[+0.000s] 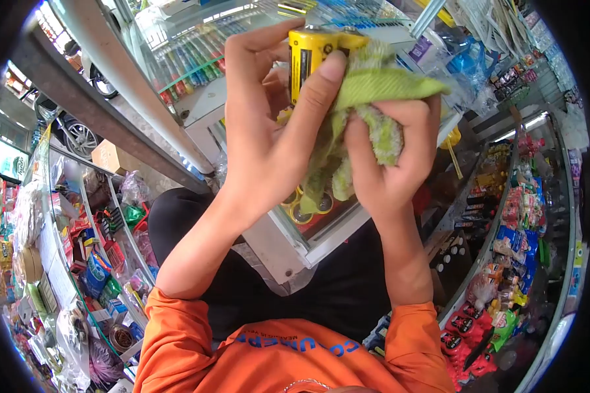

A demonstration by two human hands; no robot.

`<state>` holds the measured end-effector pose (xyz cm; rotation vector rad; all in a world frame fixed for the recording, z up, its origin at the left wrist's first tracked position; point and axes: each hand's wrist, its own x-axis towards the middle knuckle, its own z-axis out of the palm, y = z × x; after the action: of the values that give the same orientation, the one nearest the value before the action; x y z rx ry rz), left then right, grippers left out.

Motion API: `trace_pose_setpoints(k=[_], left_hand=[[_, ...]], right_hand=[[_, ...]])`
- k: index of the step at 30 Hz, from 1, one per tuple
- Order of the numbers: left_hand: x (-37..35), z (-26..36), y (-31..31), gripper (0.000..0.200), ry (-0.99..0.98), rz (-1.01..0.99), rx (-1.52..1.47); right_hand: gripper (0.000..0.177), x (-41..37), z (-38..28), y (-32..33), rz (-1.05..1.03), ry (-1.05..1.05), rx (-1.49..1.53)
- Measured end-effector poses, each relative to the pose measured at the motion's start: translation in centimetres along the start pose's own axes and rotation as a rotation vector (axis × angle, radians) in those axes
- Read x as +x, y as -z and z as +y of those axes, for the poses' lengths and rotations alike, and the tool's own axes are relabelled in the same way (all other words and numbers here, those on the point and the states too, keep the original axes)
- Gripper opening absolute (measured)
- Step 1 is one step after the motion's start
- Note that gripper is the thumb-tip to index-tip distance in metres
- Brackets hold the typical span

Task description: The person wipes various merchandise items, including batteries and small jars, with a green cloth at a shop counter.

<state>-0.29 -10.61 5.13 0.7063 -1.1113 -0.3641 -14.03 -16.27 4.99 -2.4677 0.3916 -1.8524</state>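
Observation:
My left hand [278, 131] is closed around large yellow batteries [303, 60], raised over the glass display case. At least two battery tops show side by side, with the thumb pressed across their front. A light green cloth [390, 85] bunches against the right side of the batteries. My right hand [393, 157] grips the cloth, its fingers curled into the folds. Below the hands, more yellow batteries [303, 211] stand near the corner of the case, partly hidden by the hanging cloth.
The case's white frame [337, 239] comes close to my knees. Behind it are rows of colourful pens [196, 65]. Shelves of packaged goods [518, 242] curve along the right, with more goods [98, 268] on the left. A cardboard box [110, 156] and a motorbike [78, 136] are beyond.

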Motion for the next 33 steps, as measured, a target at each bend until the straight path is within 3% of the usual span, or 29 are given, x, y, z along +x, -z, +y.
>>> trace_pose_setpoints(k=[2,5,6,8,9,13,14,16,18,19,20,28,30,33], left_hand=[[0.1,0.3,0.2,0.043,0.058,-0.028,0.055],[-0.7,-0.4,-0.3,0.042,0.059,-0.127,0.085],[-0.9,-0.2,-0.9,0.040,0.073,-0.129,0.066],[-0.8,1.4,-0.7,0.037,0.258,-0.122,0.156],[-0.9,0.2,-0.7,0.040,0.105,-0.109,0.264],[-0.8,-1.6,-0.1,0.047,0.133,-0.076,0.284],[-1.0,-1.2,-0.6,0.052,0.210,-0.014,0.168],[-1.3,-0.4,-0.7,0.056,0.286,0.055,0.057],[-1.2,0.1,-0.5,0.063,0.322,-0.197,0.224],[-1.2,-0.8,-0.5,0.064,0.185,-0.208,0.263],[-1.2,-0.8,-0.5,0.064,0.189,-0.214,0.260],[-0.6,-0.4,-1.1,0.056,0.208,0.017,0.018],[-0.2,0.0,-0.5,0.055,0.331,0.082,-0.252],[-0.1,0.7,-0.2,0.050,0.284,-0.034,-0.027]], right_hand=[[0.029,-0.6,0.5,0.0,-0.013,-0.003,-0.002],[0.029,-0.8,0.9,0.2,0.151,-0.278,0.142],[0.029,-0.7,0.7,0.2,0.153,-0.281,0.137],[0.024,-0.8,0.3,0.1,0.232,-0.747,0.735],[0.024,-1.5,0.7,-0.2,0.164,-0.774,0.779],[0.024,-1.3,-0.6,-0.7,0.056,-0.411,0.504],[0.023,-1.1,-0.7,-1.0,0.014,-0.343,0.432],[0.019,-1.2,-0.8,-1.2,0.067,-0.343,0.435],[0.018,-0.7,-0.3,-0.9,0.076,-0.336,0.389],[0.018,-0.5,-0.2,-0.7,0.088,-0.332,0.339],[0.018,-0.6,-0.2,-0.7,0.091,-0.337,0.335],[0.022,-1.4,-0.2,-0.6,0.013,-0.301,0.363],[0.022,-1.9,-0.1,-0.6,-0.115,-0.291,0.334],[0.024,-2.1,0.4,-0.8,-0.023,-0.329,0.278]])
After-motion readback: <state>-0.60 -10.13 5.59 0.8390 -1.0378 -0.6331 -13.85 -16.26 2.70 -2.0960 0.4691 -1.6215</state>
